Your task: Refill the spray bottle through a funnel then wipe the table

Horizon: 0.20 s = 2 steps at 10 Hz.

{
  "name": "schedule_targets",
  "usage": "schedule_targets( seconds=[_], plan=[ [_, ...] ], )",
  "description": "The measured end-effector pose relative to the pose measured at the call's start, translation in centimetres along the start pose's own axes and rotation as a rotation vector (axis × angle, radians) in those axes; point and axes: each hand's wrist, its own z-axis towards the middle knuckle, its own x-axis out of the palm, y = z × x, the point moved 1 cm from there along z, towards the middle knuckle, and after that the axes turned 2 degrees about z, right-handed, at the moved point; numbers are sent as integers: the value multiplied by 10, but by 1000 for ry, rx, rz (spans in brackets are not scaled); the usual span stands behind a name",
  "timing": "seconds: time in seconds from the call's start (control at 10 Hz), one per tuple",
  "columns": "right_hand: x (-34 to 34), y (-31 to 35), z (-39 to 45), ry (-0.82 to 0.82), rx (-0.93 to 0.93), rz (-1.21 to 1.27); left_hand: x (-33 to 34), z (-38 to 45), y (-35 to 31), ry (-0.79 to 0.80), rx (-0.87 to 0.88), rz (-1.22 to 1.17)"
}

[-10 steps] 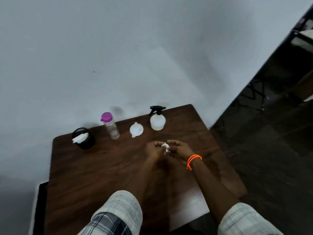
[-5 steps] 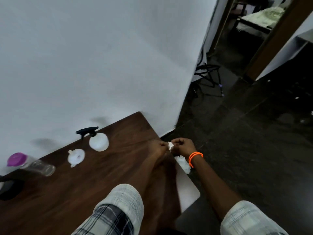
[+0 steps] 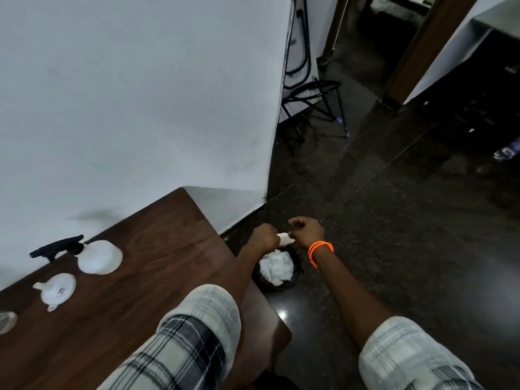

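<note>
My left hand [image 3: 264,238] and my right hand [image 3: 305,232] together pinch a small crumpled white tissue [image 3: 284,238] beyond the right edge of the brown wooden table [image 3: 157,249]. They hover over a black bin [image 3: 277,270] on the floor, filled with white tissues. On the table at the left stand the white spray bottle [image 3: 98,257] with a black trigger head and the white funnel [image 3: 57,288]. Part of a clear bottle [image 3: 7,321] shows at the left frame edge.
A white wall runs behind the table and ends at a corner. A black metal stand [image 3: 315,99] sits on the dark floor past that corner. A doorway with a wooden frame [image 3: 422,49] opens at the top right.
My view has swung right. Both hands carried the tissue off the table's right edge to above the floor bin, which now shows fully.
</note>
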Motion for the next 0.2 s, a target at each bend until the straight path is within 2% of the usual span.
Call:
schedule_targets(
  seconds=[0.2],
  plan=[
    [-2, -3, 26, 22, 1, -49, -9, 15, 19, -29, -10, 110]
  ],
)
